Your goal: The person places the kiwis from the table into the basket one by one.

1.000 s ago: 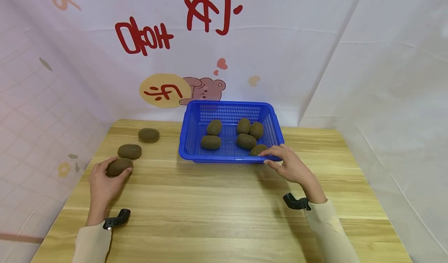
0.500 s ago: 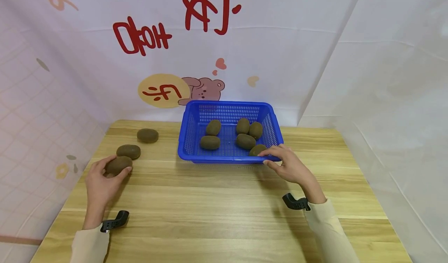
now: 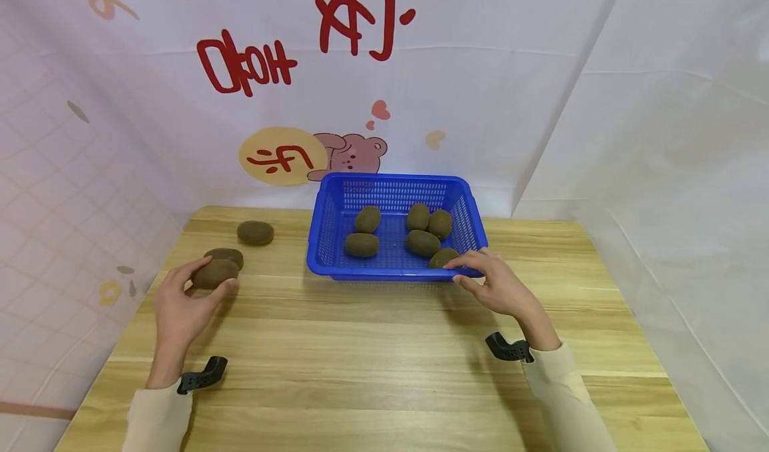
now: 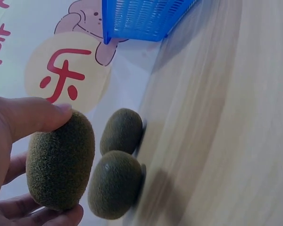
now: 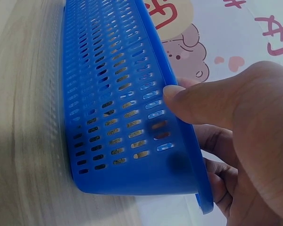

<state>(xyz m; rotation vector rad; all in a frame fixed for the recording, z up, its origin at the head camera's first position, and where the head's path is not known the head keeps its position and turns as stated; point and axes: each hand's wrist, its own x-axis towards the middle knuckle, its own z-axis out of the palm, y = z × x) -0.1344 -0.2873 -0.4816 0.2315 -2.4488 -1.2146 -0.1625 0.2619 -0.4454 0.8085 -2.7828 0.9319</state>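
My left hand [image 3: 187, 305] grips a brown fuzzy kiwi [image 3: 214, 274] between thumb and fingers, and the left wrist view shows this kiwi [image 4: 61, 162] raised off the table. Just behind it lies a second kiwi [image 3: 231, 256], partly covered in the head view, and farther back another kiwi [image 3: 255, 232]. My right hand [image 3: 498, 288] pinches the near right rim of a blue plastic basket [image 3: 384, 273], thumb outside and fingers inside. Several kiwis [image 3: 423, 243] lie in the basket; the one nearest that hand is partly hidden by the rim and fingers.
The basket stands at the back of a wooden table [image 3: 360, 365], close to a white printed cloth wall [image 3: 480, 105]. Cloth walls also flank the left and right sides. Each wrist wears a black strap mount [image 3: 507, 347].
My left hand has lifted the kiwi off the table and carried it slightly right and away from me. The right hand and the basket stay where they were.
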